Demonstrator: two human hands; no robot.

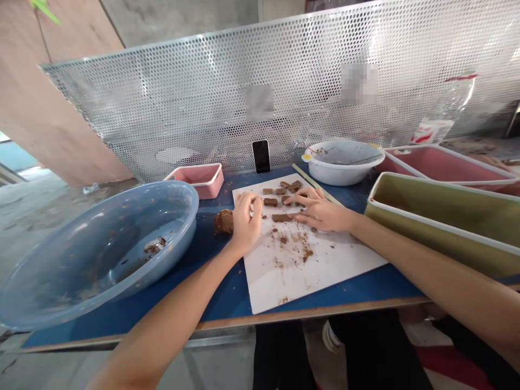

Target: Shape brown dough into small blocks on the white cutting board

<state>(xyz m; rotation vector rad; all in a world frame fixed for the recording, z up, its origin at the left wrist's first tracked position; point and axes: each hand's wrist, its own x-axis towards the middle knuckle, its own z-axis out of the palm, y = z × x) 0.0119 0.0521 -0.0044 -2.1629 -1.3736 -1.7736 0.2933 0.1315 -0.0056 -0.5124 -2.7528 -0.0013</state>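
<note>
Nearest, a blue basin [179,197] held dark residue [155,245]. The left hand [247,222] curled its fingers, their grasp impossible to tell; the right hand [324,212] spread its loosely by a brown strip [280,218], lengthwise left to right on the white board [264,287]. Farther, a white basin [343,175] held twig-like bits [325,150]; a bottle [454,105] bore an illegible red-and-white label [426,131].

Head camera looks forward, down (blue table [227,297] close).
</note>
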